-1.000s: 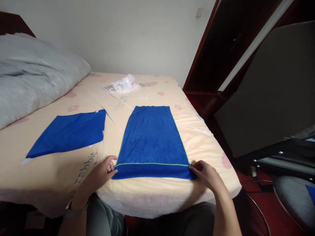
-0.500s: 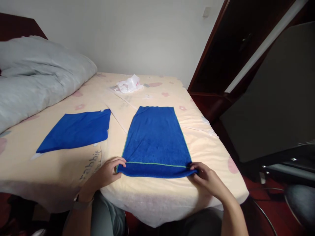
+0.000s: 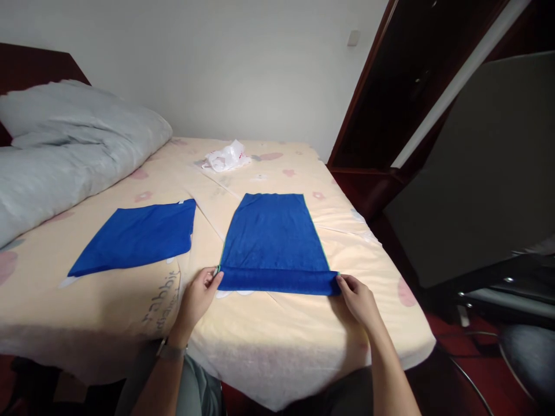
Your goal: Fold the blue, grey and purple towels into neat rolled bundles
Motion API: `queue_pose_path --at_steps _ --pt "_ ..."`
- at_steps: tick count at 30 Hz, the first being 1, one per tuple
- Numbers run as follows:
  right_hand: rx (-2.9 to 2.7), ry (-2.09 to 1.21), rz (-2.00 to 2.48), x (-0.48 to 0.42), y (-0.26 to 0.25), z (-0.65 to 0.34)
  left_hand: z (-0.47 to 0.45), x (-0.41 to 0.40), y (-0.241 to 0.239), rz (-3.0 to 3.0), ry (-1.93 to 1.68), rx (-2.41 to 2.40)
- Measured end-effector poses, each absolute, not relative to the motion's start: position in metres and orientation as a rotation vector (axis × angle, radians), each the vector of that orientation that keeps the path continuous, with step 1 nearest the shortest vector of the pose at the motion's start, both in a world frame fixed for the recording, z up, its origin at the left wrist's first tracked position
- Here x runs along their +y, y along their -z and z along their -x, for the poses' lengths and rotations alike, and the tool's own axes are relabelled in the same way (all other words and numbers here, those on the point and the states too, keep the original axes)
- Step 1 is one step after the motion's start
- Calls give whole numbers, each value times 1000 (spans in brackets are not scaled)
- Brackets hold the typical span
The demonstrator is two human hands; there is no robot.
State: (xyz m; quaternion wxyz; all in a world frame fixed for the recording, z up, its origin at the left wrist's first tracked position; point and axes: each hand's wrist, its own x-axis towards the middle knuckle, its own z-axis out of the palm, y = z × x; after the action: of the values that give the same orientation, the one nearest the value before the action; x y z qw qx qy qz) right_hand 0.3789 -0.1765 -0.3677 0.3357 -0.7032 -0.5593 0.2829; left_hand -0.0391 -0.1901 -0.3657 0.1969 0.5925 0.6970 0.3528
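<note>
A blue towel [image 3: 273,234] with green-stitched side edges lies lengthwise on the bed, its near end turned over into a flat band. My left hand [image 3: 202,294] pinches the left end of that band between thumb and fingers. At the band's right end, my right hand [image 3: 358,294] grips the other corner in the same way. Off to the left lies a second blue cloth [image 3: 136,237], apart from both hands, with a small white tag at its far edge.
The bed [image 3: 281,329] has a cream sheet with pink prints. A crumpled white plastic bag [image 3: 228,156] sits near the wall. A grey quilt [image 3: 82,144] is heaped at the left. Dark furniture [image 3: 390,86] stands beyond the bed's right edge.
Both hands have turned the towel's near end over once more, away from me. The green edge line across the fold is now hidden and the towel is shorter.
</note>
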Motion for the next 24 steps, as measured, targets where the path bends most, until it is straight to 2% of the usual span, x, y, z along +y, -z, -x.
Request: queue_pose_path --at_steps 7,12,15,18,21,24 --pt "-1616 -651 1931 -180 366 -376 34 -194 360 -1930 -665 2196" --pt "-1658 -845 1816 -191 365 -386 37 -199 347 -1842 -470 2329" --pt "-1647 -872 1904 -194 369 -389 39 -203 345 -1927 -312 2382" --pt "-1632 -669 2021 -195 367 -389 47 -205 348 -1996 -427 2360" --pt "-1701 -404 1838 -198 359 -389 60 -204 349 -2134 -792 2224" --pt "-1915 -502 1512 -203 351 -387 70 -204 347 -2316 -868 1804"
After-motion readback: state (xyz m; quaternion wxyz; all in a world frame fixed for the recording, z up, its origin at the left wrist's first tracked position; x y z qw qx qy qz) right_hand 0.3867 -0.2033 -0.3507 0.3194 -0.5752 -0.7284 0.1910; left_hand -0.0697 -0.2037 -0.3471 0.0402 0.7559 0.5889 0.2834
